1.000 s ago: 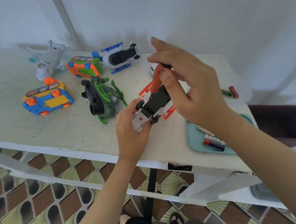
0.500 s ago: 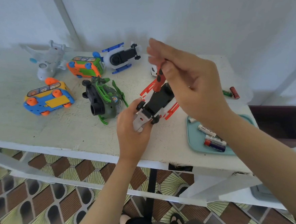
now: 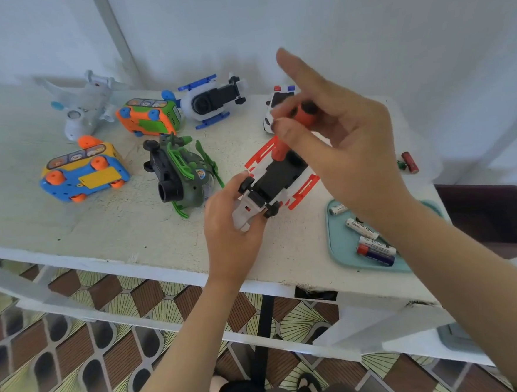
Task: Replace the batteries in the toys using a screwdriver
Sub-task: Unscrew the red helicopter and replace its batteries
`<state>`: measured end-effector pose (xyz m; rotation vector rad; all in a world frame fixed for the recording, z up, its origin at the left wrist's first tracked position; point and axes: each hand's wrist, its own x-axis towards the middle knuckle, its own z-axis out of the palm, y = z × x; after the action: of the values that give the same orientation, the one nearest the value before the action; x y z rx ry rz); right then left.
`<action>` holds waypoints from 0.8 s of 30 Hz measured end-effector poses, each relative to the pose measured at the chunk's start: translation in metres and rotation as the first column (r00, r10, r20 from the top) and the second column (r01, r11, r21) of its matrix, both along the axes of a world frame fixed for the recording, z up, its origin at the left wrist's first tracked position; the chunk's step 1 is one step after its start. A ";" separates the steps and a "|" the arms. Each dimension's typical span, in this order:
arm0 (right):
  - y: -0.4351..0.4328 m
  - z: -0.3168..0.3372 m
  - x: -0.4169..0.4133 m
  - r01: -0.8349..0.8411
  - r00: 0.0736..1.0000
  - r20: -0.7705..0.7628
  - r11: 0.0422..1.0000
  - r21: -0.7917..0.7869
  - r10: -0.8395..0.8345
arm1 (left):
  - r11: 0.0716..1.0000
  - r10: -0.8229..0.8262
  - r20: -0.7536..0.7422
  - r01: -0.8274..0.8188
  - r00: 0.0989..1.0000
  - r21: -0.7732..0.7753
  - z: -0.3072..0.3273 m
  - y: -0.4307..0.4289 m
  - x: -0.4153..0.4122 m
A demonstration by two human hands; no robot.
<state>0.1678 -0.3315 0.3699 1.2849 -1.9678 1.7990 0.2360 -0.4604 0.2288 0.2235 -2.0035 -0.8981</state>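
A white and red toy plane (image 3: 276, 179) lies upside down on the white table (image 3: 100, 225), its black underside facing up. My left hand (image 3: 233, 228) grips its grey nose end. My right hand (image 3: 335, 135) pinches the orange handle of a screwdriver (image 3: 295, 123) between thumb and fingers, with the index finger stretched upward. The screwdriver stands on the plane's black underside; its tip is hidden.
Other toys lie on the table: a green helicopter (image 3: 182, 173), a blue and yellow bus (image 3: 84, 174), an orange and green bus (image 3: 150, 116), a white plane (image 3: 86, 107), a white and blue toy (image 3: 214, 101), a police car (image 3: 275, 102). A teal tray (image 3: 343, 251) holds batteries (image 3: 374, 249). More batteries (image 3: 408, 162) lie at the right.
My right hand's fingers have shifted round the screwdriver handle and the index finger has lifted upward. My left hand still holds the plane in the same place.
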 end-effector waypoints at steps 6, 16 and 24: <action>0.000 -0.002 -0.002 0.048 0.994 -0.100 0.988 0.144 -0.034 | 1.000 0.006 0.000 -0.006 1.000 0.004 0.000 0.000 0.000; -0.006 -0.003 -0.002 0.200 0.976 -0.079 0.979 -0.038 -0.203 | 1.000 -0.006 -0.004 0.006 1.000 0.003 -0.001 0.000 0.001; -0.001 0.011 -0.001 -0.201 0.950 0.223 0.975 -0.098 0.219 | 1.000 -0.005 -0.015 0.005 1.000 -0.003 -0.002 0.000 -0.001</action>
<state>0.1672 -0.3322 0.3808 1.3599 -1.9152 2.1942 0.2354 -0.4606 0.2271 0.2097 -1.9920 -0.8979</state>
